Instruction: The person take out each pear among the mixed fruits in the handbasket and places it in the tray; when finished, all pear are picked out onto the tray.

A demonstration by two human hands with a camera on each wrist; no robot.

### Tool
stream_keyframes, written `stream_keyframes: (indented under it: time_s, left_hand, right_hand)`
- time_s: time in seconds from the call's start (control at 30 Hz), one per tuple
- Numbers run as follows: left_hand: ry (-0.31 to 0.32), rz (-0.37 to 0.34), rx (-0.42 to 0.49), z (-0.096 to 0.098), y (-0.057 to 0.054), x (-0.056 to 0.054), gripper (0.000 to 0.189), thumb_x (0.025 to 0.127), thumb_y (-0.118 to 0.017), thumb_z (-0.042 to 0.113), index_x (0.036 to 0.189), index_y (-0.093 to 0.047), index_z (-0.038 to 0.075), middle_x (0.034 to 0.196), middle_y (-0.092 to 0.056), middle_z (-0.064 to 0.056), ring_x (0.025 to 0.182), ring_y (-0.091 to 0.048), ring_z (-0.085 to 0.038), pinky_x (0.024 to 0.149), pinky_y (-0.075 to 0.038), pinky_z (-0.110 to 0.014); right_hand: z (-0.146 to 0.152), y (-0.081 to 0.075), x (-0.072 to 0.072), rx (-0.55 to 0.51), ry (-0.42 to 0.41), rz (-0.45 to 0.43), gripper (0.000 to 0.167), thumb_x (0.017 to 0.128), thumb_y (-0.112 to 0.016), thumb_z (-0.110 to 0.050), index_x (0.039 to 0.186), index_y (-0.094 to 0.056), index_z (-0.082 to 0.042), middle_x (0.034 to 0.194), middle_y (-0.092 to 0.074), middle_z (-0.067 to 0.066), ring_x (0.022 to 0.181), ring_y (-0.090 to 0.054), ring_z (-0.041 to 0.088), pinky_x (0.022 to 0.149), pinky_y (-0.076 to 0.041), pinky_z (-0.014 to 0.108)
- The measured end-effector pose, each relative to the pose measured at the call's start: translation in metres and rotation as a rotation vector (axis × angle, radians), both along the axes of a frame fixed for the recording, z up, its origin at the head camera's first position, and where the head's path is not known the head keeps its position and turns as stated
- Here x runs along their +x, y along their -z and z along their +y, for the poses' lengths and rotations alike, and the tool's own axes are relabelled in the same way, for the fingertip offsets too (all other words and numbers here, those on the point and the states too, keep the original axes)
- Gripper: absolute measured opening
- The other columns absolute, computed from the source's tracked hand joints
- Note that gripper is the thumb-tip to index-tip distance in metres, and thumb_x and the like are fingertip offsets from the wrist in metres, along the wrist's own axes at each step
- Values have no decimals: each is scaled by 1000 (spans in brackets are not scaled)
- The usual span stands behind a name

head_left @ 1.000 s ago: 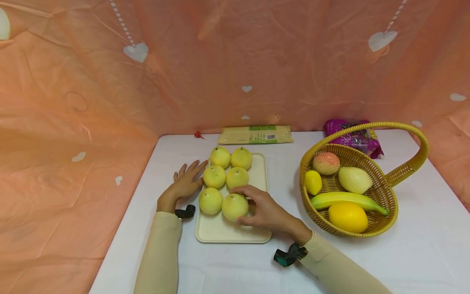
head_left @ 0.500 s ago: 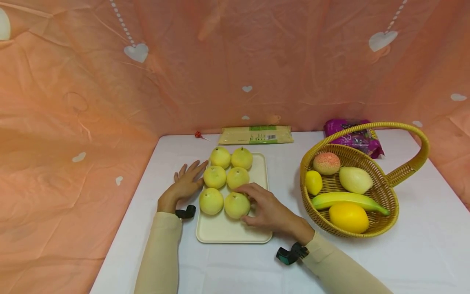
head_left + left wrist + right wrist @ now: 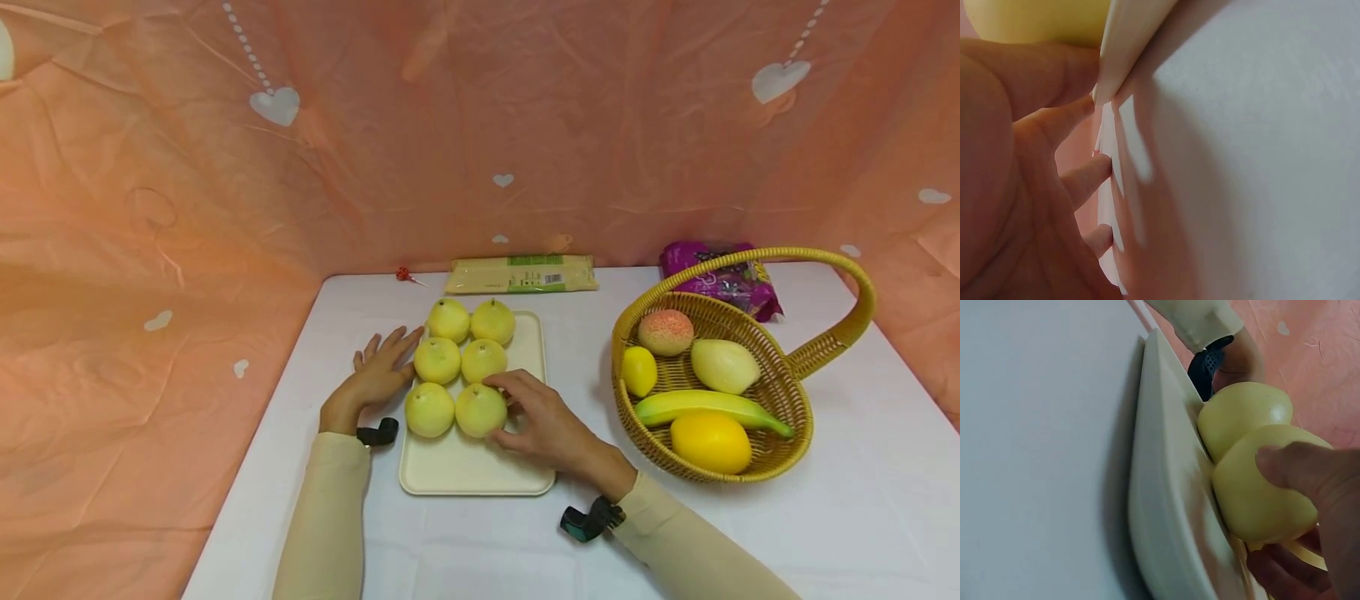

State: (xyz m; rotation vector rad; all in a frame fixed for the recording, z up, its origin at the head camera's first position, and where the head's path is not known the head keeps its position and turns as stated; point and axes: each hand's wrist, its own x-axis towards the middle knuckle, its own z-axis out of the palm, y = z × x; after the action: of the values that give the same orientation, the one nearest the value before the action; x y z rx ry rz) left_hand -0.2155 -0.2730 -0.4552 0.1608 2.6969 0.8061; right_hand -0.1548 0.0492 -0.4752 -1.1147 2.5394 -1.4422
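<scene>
Several round yellow pears stand in two columns on a cream tray [image 3: 476, 479]. My right hand [image 3: 547, 425] holds the near right pear [image 3: 480, 410], thumb on its near side and fingers round its far right side. In the right wrist view, the thumb presses this pear [image 3: 1266, 487], which overlaps the near left pear [image 3: 1244, 412] behind it. My left hand [image 3: 378, 375] lies along the tray's left side, fingers spread and mostly straight. The left wrist view has its thumb and index fingertip at the tray's rim [image 3: 1125, 50], just below a pear [image 3: 1041, 19].
To the right, a wicker basket [image 3: 795, 454] with a tall handle holds a peach [image 3: 666, 332], a banana [image 3: 712, 408] and other fruit. Behind the tray lie a flat beige packet [image 3: 487, 277] and a small red lollipop [image 3: 403, 273]. A purple bag [image 3: 712, 258] sits behind the basket.
The near right pear in my right hand has shifted slightly away from me, toward the row behind, and sits level with the near left pear. My left hand has stayed put.
</scene>
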Motion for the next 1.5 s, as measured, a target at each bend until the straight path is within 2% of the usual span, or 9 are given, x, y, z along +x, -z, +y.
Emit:
stream_keyframes:
  time_s: [0.17,0.3,0.53,0.63,0.83,1.07,1.17,1.37,1.5]
  left_hand:
    - [11,18,0,-1,-1,2,68,112,-47,30,176,-25,25,185,-8,-18,167,12,-55,124,14,-81]
    - [11,24,4,-1,0,1,68,112,-47,29,176,-25,25,185,-9,-18,167,12,-55,124,14,-81]
    - [13,20,3,-1,3,0,68,112,-47,31,176,-26,26,185,-8,-17,167,12,-54,124,14,-81]
    - [12,19,10,-1,3,0,68,112,-47,31,176,-26,26,185,-9,-17,167,12,-55,124,15,-81]
    - [8,26,21,-1,1,1,69,110,-47,30,176,-27,25,184,-9,-19,167,12,-56,124,14,-81]
    - [10,17,3,-1,0,2,68,112,-46,28,177,-25,26,185,-8,-17,167,13,-54,125,15,-80]
    - [7,13,4,-1,0,2,68,112,-46,28,177,-24,26,185,-7,-17,167,13,-54,125,15,-80]
    - [10,18,4,0,0,2,69,111,-47,26,177,-25,25,185,-8,-17,167,12,-55,125,14,-80]
    - [7,14,20,0,0,2,70,110,-47,26,176,-25,26,185,-7,-18,167,13,-55,125,15,-80]
  right_hand:
    - [7,-10,0,46,-20,19,78,84,-97,-21,151,-59,-9,145,-62,7,116,-68,17,98,-63,37]
    - [19,-23,1,32,-66,29,77,83,-97,-24,150,-61,-10,145,-64,6,120,-69,21,100,-63,39]
    - [60,-50,14,-66,-149,-152,71,89,-94,-23,152,-61,-23,152,-64,-1,134,-66,29,111,-59,39]
    - [83,-59,20,-125,-160,-195,70,90,-92,-14,153,-62,-20,152,-65,1,136,-65,29,114,-57,38]
    - [134,-73,29,-220,-126,-222,73,88,-83,9,154,-58,-6,153,-65,6,137,-66,19,114,-55,30]
    - [186,-78,33,-339,-72,-201,74,82,-73,28,152,-52,13,154,-64,15,135,-69,19,110,-56,25]
    - [206,-81,33,-345,-35,-200,75,82,-71,31,152,-50,16,155,-63,12,135,-69,17,110,-55,23]
    - [236,-95,35,-270,87,-212,76,86,-70,29,157,-48,10,157,-59,9,136,-66,8,106,-55,17]
    - [246,-102,33,-197,143,-177,81,86,-72,28,160,-47,6,160,-57,6,136,-65,5,103,-54,14]
